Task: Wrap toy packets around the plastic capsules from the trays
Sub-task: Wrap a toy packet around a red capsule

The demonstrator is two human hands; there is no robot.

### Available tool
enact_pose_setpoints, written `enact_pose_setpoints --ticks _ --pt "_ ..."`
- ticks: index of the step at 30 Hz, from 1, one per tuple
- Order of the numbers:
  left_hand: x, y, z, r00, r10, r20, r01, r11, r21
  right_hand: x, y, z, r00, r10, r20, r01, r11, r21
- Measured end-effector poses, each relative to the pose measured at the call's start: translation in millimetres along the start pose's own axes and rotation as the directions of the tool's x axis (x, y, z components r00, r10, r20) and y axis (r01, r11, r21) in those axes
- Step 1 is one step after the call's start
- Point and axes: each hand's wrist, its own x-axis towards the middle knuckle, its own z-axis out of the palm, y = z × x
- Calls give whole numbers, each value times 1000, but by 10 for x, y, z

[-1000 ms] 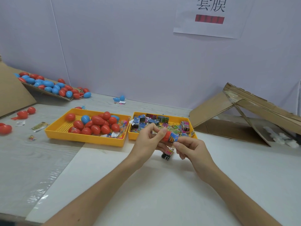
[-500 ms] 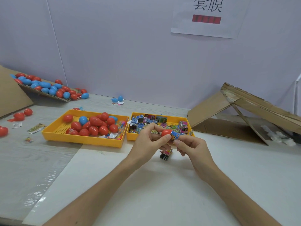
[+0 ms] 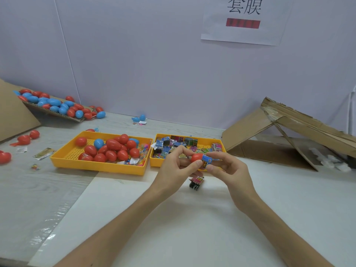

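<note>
**Q:** What is happening closest to the camera?
**A:** Two bare forearms are reaching out over the white worktop. The left hand is pinching a red capsule between thumb and curled fingertips.

**Q:** And the other hand?
**A:** The right hand is closing its thumb and fingers on a blue packet. The packet is covering the capsule's right end. Both hands are holding the pair in the air, just in front of the right tray.

**Q:** Is anything lying beneath them?
**A:** A spare packet is lying on the worktop directly under the hands.

**Q:** What is sitting behind?
**A:** Two yellow trays are sitting side by side. The left tray is holding red and blue capsules, and the right tray is holding a heap of printed packets.

**Q:** And farther back?
**A:** Folded cardboard is leaning at the right. At the far left, more capsules are lying on a cardboard sheet against the wall. A few red ones are lying loose near the left edge. A paper sign is hanging on the wall above.
</note>
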Motion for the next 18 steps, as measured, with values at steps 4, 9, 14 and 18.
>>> enact_pose_setpoints --ticks 4,9,14,18 --pt "-8 -7 -2 999 5 36 -5 1000 5 -9 -7 -7 1000 -10 15 11 999 -34" --pt "-15 -24 -5 997 -8 79 11 999 -37 -17 -1 9 999 -38 32 41 994 -106" --pt "-16 -16 -5 996 -11 88 17 997 -70 -14 1 -2 997 -52 48 59 989 -134" --pt "-3 10 -25 994 -33 104 46 991 -127 -8 10 -16 997 -55 45 61 987 -149"
